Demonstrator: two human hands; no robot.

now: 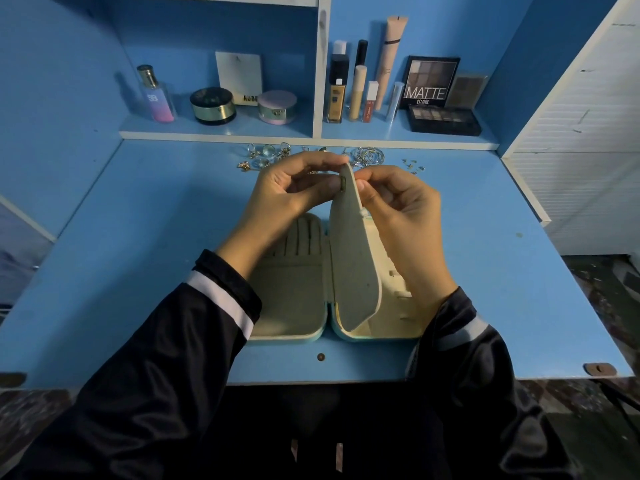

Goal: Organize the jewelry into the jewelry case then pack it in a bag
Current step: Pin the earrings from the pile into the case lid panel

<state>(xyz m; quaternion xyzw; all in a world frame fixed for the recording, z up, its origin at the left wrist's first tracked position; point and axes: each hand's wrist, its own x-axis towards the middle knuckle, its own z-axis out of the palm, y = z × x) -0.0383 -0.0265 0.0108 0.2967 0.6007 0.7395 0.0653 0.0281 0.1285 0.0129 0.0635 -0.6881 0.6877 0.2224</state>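
Observation:
A cream jewelry case (287, 299) lies open on the blue desk, its ring-roll slots showing in the left half. A cream inner flap (353, 268) with a small metal snap stands upright from the case's middle hinge. My left hand (291, 192) pinches the flap's top edge from the left, thumb by the snap. My right hand (398, 206) pinches the same top edge from the right. Loose jewelry lies at the desk's back: rings (266, 154) on the left, hoop earrings (369, 155) and small studs (414, 165) on the right. No bag is in view.
A shelf (304, 133) behind the desk holds a perfume bottle (156, 95), round compacts, foundation tubes and eyeshadow palettes (443, 119). A white slatted panel (588, 133) rises at the right. The desk's front edge (318, 375) lies just past the case.

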